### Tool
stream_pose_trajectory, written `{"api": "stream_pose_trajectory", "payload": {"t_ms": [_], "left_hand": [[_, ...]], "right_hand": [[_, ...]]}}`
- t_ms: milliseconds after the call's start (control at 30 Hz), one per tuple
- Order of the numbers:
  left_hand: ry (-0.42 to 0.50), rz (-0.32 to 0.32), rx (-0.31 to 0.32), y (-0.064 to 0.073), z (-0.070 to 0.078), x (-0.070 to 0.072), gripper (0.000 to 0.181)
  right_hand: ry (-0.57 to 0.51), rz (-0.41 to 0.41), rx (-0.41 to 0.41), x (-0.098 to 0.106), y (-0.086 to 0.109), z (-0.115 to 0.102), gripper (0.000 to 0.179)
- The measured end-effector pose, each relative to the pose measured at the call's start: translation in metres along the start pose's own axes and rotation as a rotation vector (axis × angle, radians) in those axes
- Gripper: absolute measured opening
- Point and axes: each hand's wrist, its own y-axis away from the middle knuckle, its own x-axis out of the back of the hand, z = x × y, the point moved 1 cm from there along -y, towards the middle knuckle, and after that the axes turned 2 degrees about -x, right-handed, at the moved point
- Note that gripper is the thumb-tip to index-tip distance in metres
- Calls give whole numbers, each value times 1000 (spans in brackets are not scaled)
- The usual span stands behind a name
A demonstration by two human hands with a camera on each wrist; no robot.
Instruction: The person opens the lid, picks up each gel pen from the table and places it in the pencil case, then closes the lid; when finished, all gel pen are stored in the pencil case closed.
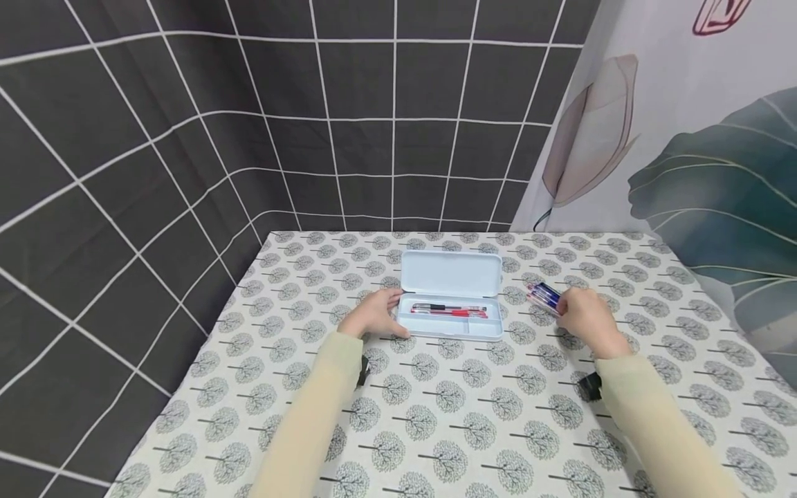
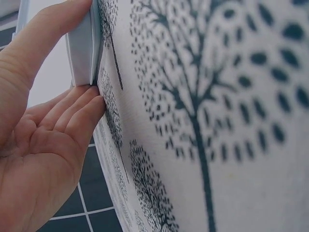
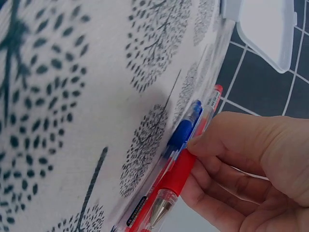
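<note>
A light blue pencil case (image 1: 429, 328) lies with its lid (image 1: 451, 272) raised at the back. Its rear compartment holds a black pen (image 1: 429, 306) and red pens (image 1: 457, 313). My left hand (image 1: 376, 315) holds the case's left end between thumb and fingers; the left wrist view shows fingertips against the case wall (image 2: 82, 50). Right of the case, my right hand (image 1: 588, 321) pinches a red pen (image 3: 177, 174) between thumb and fingers. Close beside that pen is a blue pen (image 3: 181, 133), part of a small group of pens (image 1: 544, 295) on the cloth.
A white cloth (image 1: 448, 429) with grey tree prints covers the table. Dark gridded fabric (image 1: 361, 145) hangs behind and to the left. A pale curtain (image 1: 685, 83) with leaf prints hangs at the right. In the case's front part, a divider (image 1: 468, 326) separates two compartments.
</note>
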Motion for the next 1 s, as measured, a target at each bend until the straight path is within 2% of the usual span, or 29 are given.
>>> {"api": "stream_pose_trajectory", "payload": {"t_ms": [567, 1000], "left_hand": [[-7, -3, 4, 0, 2, 0, 105], [-17, 6, -4, 1, 1, 0, 105]], "right_hand": [[-34, 33, 40, 4, 0, -19, 13], [-55, 45, 107, 5, -5, -46, 18]]}}
